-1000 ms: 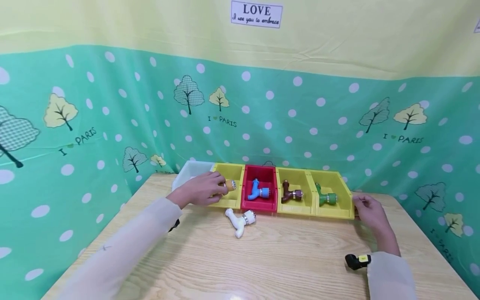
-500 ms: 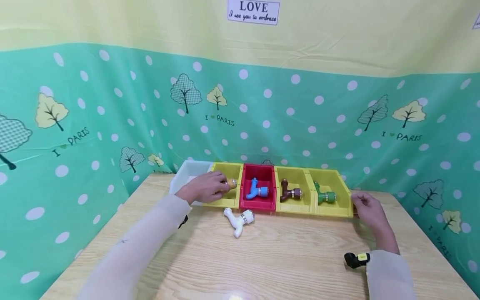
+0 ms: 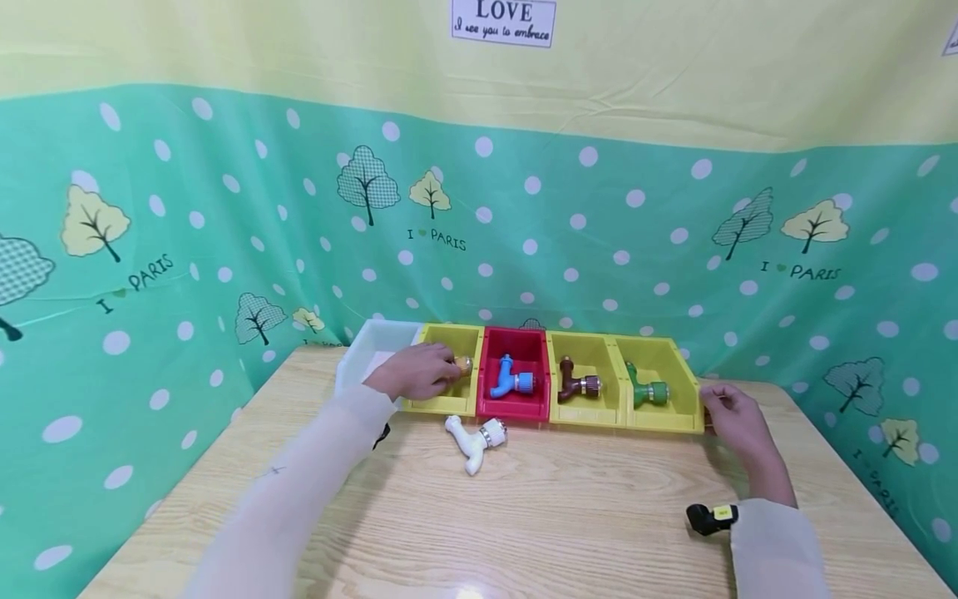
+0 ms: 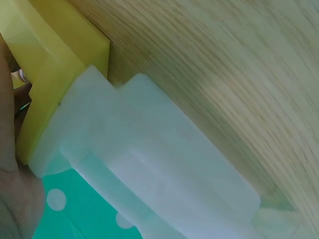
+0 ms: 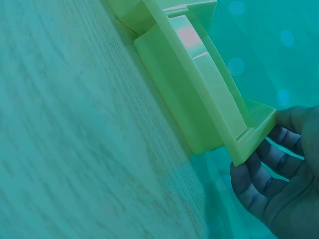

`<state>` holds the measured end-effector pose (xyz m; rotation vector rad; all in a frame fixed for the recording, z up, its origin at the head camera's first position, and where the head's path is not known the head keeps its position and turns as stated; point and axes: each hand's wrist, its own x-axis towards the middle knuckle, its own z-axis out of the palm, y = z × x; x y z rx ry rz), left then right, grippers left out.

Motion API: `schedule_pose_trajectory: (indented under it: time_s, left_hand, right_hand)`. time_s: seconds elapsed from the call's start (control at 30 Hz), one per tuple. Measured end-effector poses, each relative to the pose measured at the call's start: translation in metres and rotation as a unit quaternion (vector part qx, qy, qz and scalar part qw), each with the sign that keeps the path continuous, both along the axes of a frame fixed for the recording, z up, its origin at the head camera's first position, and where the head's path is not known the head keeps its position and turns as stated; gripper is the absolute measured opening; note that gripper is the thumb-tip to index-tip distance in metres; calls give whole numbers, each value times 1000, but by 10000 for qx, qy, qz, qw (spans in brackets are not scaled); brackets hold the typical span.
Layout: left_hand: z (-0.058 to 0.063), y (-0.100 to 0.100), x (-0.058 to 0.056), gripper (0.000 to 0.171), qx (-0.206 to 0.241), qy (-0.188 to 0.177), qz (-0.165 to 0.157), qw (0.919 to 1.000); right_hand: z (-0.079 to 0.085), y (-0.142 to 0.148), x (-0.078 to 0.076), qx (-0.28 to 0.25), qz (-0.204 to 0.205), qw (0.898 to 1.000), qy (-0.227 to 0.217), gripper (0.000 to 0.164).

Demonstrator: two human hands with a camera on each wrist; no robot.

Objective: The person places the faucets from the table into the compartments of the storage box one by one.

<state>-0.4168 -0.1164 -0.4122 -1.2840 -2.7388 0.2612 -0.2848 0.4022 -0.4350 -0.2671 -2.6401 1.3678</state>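
My left hand (image 3: 415, 372) reaches into the left yellow bin (image 3: 464, 334) and grips an orange tap (image 3: 464, 364); the hand covers most of the tap. In the left wrist view only the edge of that hand (image 4: 12, 169) shows, beside the yellow bin wall (image 4: 65, 50). At the far end of the row, my right hand (image 3: 741, 423) holds the side edge of the rightmost yellow bin (image 3: 692, 408). The right wrist view has its thumb and fingers (image 5: 249, 191) pinching that bin's corner. A white tap (image 3: 475, 441) lies on the table before the bins.
Blue (image 3: 512, 383), brown (image 3: 578, 384) and green (image 3: 648, 393) taps lie in separate bins, the blue one in the red bin (image 3: 516, 412). A translucent white bin (image 3: 382, 334) ends the row at left. Behind hangs a green curtain (image 3: 569, 241) over the wooden table (image 3: 569, 516).
The left forearm has shifted to the right while its hand stays at the orange tap. The head view has drifted slightly. My right hand keeps its hold on the bin edge.
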Motion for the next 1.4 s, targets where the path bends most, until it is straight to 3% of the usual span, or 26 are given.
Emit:
schedule_pose_trajectory:
  time_s: [0.4,0.6,0.83,1.03,1.23,1.4]
  left_hand:
    - [1,15,-3,21,-425,-283,790,9956]
    - [2,17,-4,22,-446,-417,926,9938]
    - [5,9,-1,22,-122,-315,523,9981]
    - [19,2,7,19,187,-164,243,9994]
    - [30,-5,21,15,177,261,112,9994]
    - [36,-4,40,13,74,593,-103,9982]
  right_hand:
    - [1,-1,0,-64,-52,9999,-58,53]
    - [2,-2,1,-63,-39,10000,-46,53]
    - [2,-2,1,-98,5,9999,-53,51]
    - [3,-2,2,-59,0,10000,-14,53]
    - [3,-3,3,-60,57,10000,34,51]
    - [3,-3,3,-107,51,9999,16,51]
